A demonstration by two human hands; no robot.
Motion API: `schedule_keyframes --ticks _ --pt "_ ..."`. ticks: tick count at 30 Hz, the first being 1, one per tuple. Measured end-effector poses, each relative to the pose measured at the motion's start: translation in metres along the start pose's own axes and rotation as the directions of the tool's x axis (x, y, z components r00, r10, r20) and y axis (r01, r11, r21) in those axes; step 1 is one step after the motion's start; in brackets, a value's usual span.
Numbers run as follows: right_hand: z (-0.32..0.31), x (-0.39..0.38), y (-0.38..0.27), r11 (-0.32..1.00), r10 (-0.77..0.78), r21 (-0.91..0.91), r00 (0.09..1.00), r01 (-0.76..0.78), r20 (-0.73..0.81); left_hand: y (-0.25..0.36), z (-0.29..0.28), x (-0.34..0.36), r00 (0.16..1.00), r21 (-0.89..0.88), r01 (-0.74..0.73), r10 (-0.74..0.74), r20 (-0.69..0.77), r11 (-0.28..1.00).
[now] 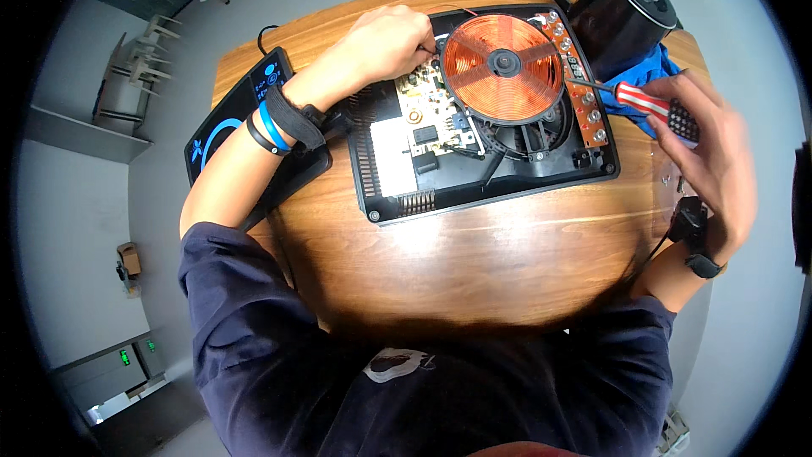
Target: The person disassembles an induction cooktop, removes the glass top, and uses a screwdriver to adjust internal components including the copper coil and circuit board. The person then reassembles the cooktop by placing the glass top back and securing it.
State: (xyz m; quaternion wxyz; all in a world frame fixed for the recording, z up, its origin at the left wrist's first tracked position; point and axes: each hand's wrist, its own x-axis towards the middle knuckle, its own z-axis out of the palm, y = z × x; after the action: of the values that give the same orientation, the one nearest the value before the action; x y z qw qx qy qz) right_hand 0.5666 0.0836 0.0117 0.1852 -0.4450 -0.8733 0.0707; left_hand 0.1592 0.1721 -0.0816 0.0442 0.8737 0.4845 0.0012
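An induction cooker base (pixel 499 176) lies opened on the table, its black housing showing the parts inside. A round copper coil (pixel 474 76) sits over a black fan (pixel 541 142); a cream circuit board (pixel 438 118) lies to its left. My left hand (pixel 393 41) is closed in a pinch at the board's far edge, beside the coil; what its fingertips hold is hidden. In my right hand (pixel 710 131) is a screwdriver (pixel 643 101) with a red, white and dark handle. Its shaft points left, its tip at or just over the orange button board (pixel 585 101) along the housing's right side.
A black kettle (pixel 622 13) stands at the far right, with a blue cloth (pixel 655 68) beside it. The black glass top panel (pixel 245 123) lies at the left, partly under my left forearm. Small loose parts (pixel 672 182) lie near the wooden table's (pixel 440 262) right edge.
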Motion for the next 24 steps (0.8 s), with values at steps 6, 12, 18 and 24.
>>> schedule_keyframes --ticks 6,12,18,24 --pt "-0.006 -0.002 0.019 1.000 -0.006 0.002 1.000 0.006 0.008 -0.021 0.018 0.005 0.980 -0.003 -0.148 0.146 -0.133 0.989" --pt "-0.003 -0.005 0.033 0.998 -0.014 -0.067 1.000 0.014 0.001 -0.022 0.017 0.011 0.998 -0.045 -0.039 0.037 -0.047 0.998" --pt "-0.001 -0.008 0.039 0.998 0.012 -0.060 0.999 -0.009 0.052 -0.028 0.021 0.016 1.000 -0.051 0.013 -0.013 -0.006 0.999" --pt "-0.003 -0.016 0.052 0.999 0.021 -0.038 0.997 -0.019 0.076 -0.024 0.011 0.020 1.000 -0.089 0.012 -0.010 0.019 0.996"
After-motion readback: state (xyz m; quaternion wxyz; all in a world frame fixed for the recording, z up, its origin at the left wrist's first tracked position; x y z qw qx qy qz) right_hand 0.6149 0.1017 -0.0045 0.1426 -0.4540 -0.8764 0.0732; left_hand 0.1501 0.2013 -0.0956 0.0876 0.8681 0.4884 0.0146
